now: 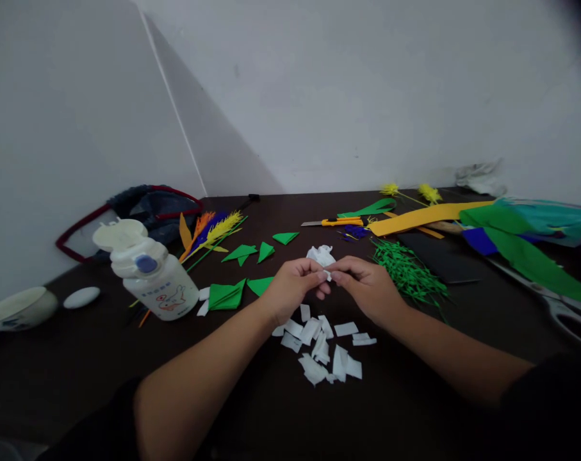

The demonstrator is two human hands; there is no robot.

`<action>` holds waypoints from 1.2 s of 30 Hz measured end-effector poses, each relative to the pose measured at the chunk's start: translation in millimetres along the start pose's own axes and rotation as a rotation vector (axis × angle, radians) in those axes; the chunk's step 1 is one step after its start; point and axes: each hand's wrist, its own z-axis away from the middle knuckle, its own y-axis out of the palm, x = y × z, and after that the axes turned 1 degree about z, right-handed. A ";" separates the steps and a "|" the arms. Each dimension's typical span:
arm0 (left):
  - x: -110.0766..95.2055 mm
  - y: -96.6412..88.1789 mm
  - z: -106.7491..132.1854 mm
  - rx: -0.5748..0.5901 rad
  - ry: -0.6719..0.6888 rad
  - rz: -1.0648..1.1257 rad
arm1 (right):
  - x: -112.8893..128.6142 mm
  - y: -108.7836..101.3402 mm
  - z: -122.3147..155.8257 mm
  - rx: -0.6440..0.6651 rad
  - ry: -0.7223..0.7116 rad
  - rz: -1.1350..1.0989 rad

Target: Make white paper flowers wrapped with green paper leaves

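Between the fingertips of my left hand and my right hand is a small white paper piece. Both hands pinch it, thumbs close together, above the dark table. Just behind the fingers lies a crumpled white paper. Below my hands, several white paper pieces are scattered in a loose pile. Folded green paper pieces lie to the left of my left hand. A heap of shredded green paper strips is right of my right hand.
A white bottle with its lid up stands at the left, near a bowl. Toward the back lies a yellow utility knife with its blade out. Scissors and coloured paper strips occupy the right side.
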 end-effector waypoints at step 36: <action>-24.6 -108.9 -1.9 -0.128 -0.105 -1.308 | -17.7 4.7 -6.1 0.079 0.140 0.094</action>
